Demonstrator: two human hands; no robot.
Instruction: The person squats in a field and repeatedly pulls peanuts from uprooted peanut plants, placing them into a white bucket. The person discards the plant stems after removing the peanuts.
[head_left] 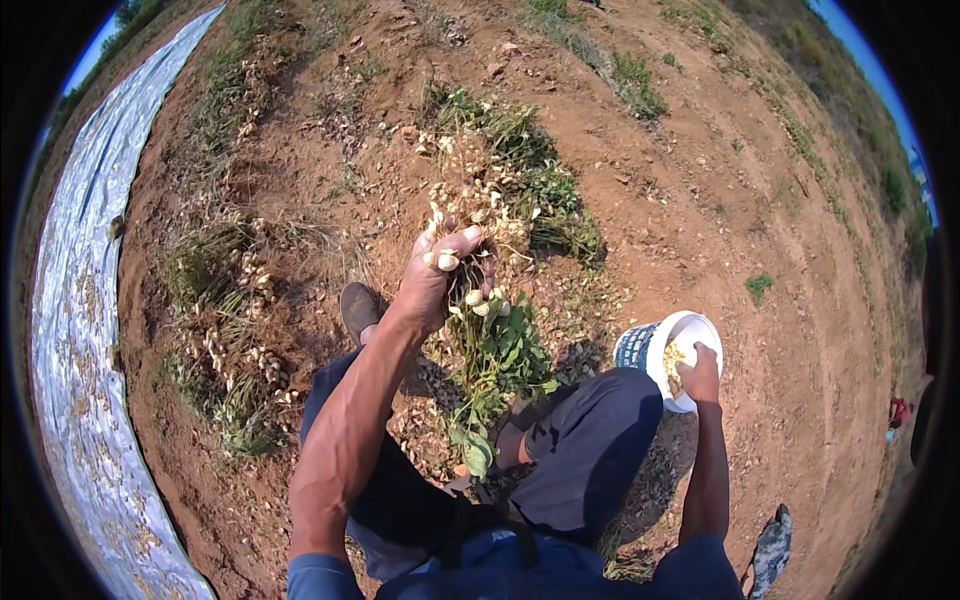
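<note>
Some leafy peanut stems in seemingly closed left hand.

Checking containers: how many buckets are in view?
1: the white bucket beside the right knee, right hand at its mouth. The red object far right is unclear.

illegible print on white bucket

A green-leafed peanut plant with thin stringy roots is held up, its leaves below cream-coloured, rounded pods; to its right stands a white, round plastic bucket with dark side printing; pale yellow peanuts lie inside.
</note>
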